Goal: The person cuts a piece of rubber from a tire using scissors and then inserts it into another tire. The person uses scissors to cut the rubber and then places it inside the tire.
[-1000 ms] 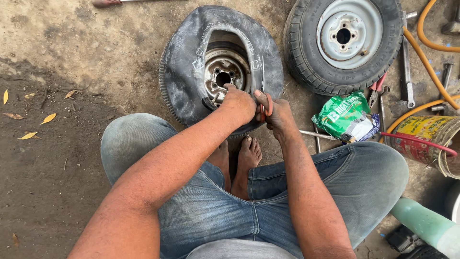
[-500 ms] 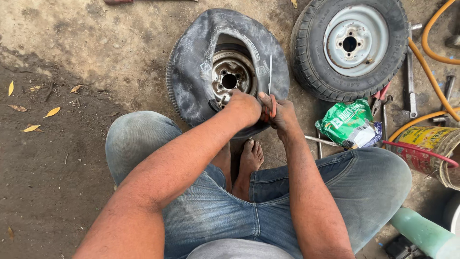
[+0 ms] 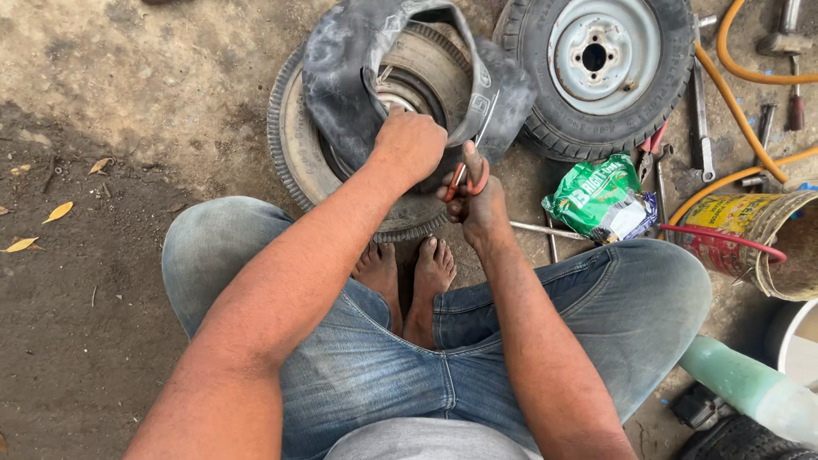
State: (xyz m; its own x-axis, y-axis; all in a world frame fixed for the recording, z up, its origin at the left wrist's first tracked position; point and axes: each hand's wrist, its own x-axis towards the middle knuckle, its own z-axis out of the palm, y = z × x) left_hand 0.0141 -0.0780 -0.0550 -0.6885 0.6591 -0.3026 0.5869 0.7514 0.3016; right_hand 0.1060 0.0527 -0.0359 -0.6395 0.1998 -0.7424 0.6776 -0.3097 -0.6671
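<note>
Just beyond the bare feet [image 3: 409, 281], on the dirt ground [image 3: 128, 255], the left hand [image 3: 411, 145] is clenching a fold of the grey inner tube [image 3: 341, 77] that is draped over the flat-lying tyre [image 3: 294, 145]. The right hand [image 3: 479, 204] is sitting just to the right of it and a little nearer — closed around the orange handles of the scissors [image 3: 471, 166]. The blades are pointing up and away, their long axis running toward the tube's right-hand fold, touching or nearly touching it.
</note>
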